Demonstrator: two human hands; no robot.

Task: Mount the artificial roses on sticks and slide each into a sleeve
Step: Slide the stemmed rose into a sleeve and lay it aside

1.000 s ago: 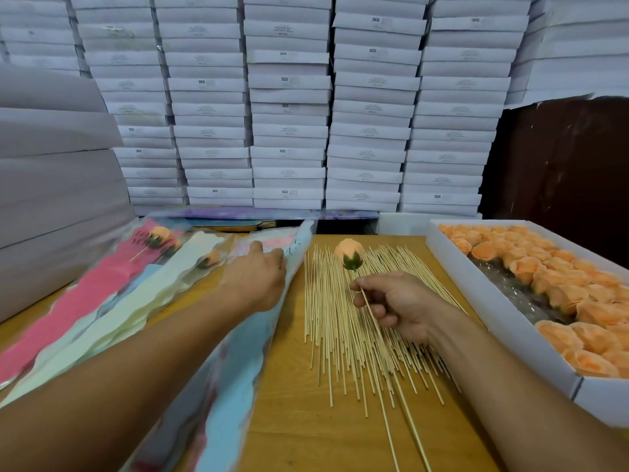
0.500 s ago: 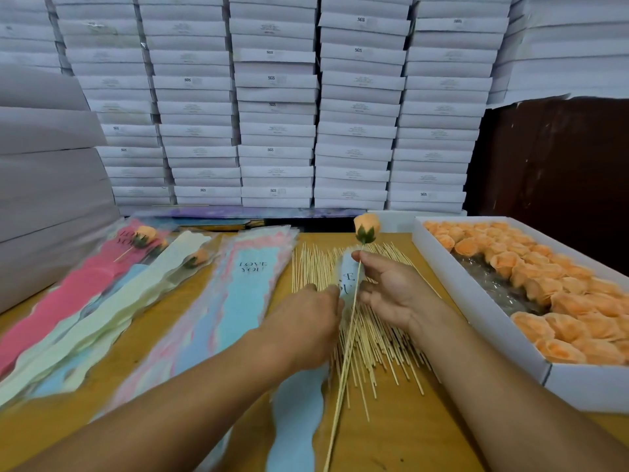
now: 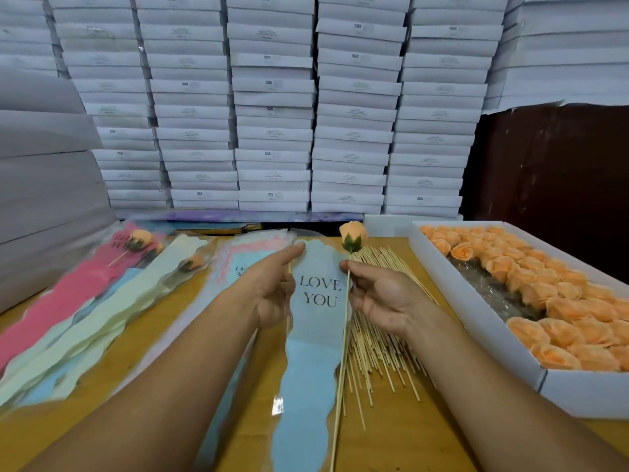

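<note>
Rose on stick: orange bud w/ green calyx, mounted on thin wooden stick; held above tabletop, roughly mid-width. Long axis near-upright in view, bud toward far edge, bare end toward near edge.
R hand: grip pinched on stick just below the bud, thumb & forefinger closed on it; rest of stick hangs free below.
L hand: grip clamped on upper part of blue sleeve marked "LOVE YOU", forefinger stretched to its top rim. Sleeve axis runs parallel to stick, wide mouth toward far edge, narrow tail toward near edge.
Key relation: stick lies just beside sleeve's R edge, outside it as far as can be told; free lower end sits well below the mouth. Judged: stick must rise toward far edge till its tip clears the mouth, then feed down inside. R hand nearer the rose, L nearer the mouth.
Also: loose sticks pile under R hand; box of roses at R edge; finished sleeved roses at L
</note>
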